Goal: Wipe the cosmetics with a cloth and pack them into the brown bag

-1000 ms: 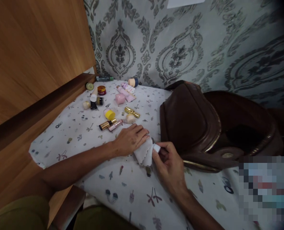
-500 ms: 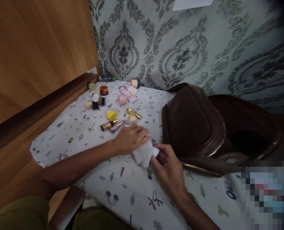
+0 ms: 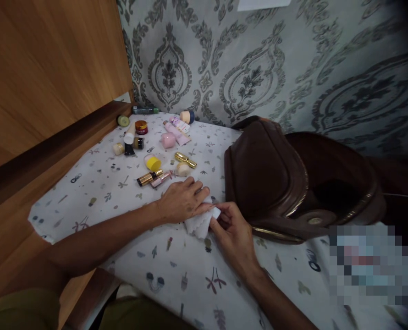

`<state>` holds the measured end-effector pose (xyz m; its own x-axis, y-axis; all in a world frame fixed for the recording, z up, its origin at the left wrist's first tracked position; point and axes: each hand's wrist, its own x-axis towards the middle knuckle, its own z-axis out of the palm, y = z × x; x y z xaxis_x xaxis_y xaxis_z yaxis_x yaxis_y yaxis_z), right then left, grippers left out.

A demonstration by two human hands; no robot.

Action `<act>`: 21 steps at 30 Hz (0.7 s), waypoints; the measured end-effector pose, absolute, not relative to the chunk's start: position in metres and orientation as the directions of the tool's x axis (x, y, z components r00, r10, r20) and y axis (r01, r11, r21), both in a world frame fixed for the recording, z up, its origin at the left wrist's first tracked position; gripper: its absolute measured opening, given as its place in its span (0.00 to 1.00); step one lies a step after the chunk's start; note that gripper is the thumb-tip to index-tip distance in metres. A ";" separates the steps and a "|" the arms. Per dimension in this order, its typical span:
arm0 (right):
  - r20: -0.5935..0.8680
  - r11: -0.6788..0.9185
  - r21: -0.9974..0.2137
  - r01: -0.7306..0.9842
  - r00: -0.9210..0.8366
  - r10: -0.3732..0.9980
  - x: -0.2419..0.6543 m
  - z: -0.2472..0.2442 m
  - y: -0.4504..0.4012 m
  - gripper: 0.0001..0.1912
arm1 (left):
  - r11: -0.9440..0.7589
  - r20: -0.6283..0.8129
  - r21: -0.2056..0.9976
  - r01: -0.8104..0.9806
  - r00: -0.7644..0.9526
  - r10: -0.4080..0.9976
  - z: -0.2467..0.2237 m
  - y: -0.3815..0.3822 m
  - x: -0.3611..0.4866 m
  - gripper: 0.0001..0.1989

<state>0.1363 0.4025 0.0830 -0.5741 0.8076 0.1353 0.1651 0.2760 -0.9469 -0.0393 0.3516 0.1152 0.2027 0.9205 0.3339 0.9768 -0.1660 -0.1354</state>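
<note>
From where I stand, the brown bag [image 3: 259, 169] makes an easy landmark: it sits on the patterned table covering [image 3: 186, 256], its zipped side facing the person. Just to the left of the bag, near its lower corner, both hands are together over a white cloth [image 3: 197, 225] with a scalloped edge. The left hand [image 3: 179, 201] lies palm down, its fingers bent and nearly closed on the cloth. The right hand [image 3: 234, 233], nearer the bag, has its thumb and fingers almost closed, pinching a small white piece [image 3: 215, 212] that pokes out at the edge of the cloth. The rest of that piece is hidden, so I can't tell its full shape.

Farther left of the bag, beyond the left hand, lie a gold tube [image 3: 185, 160], a cream-coloured jar [image 3: 182, 169], a yellow-lidded jar [image 3: 153, 163], a gold-and-black tube [image 3: 150, 177] and a slim pink tube [image 3: 161, 179] right beside that one. Toward the wall [image 3: 204, 55], still to the left of the bag, I see a pink jar [image 3: 168, 140], a pink squeeze tube [image 3: 177, 133], a red jar [image 3: 141, 127] and a beige jar with a dark blue end [image 3: 187, 117]. In front of the bag, off to its right, something is blurred out, and I can't tell what it is.
</note>
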 end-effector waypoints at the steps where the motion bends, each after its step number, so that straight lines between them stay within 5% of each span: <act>1: 0.136 0.277 -0.946 0.166 -0.572 0.809 0.136 0.083 0.402 0.11 | -0.165 0.348 -0.138 0.976 0.204 0.915 0.114 0.352 -0.040 0.23; 11: 0.113 0.261 -0.950 0.172 -0.591 0.799 0.133 0.084 0.401 0.14 | -0.113 0.380 -0.122 0.986 0.152 0.912 0.115 0.356 -0.044 0.19; 17: 0.143 0.324 -0.927 0.187 -0.624 0.768 0.137 0.085 0.402 0.11 | -0.093 0.352 0.116 0.989 0.046 0.935 0.113 0.362 -0.055 0.20; 21: 0.153 0.365 -0.905 0.218 -0.634 0.758 0.139 0.086 0.401 0.11 | -0.066 0.351 0.166 0.984 0.003 0.936 0.111 0.364 -0.060 0.17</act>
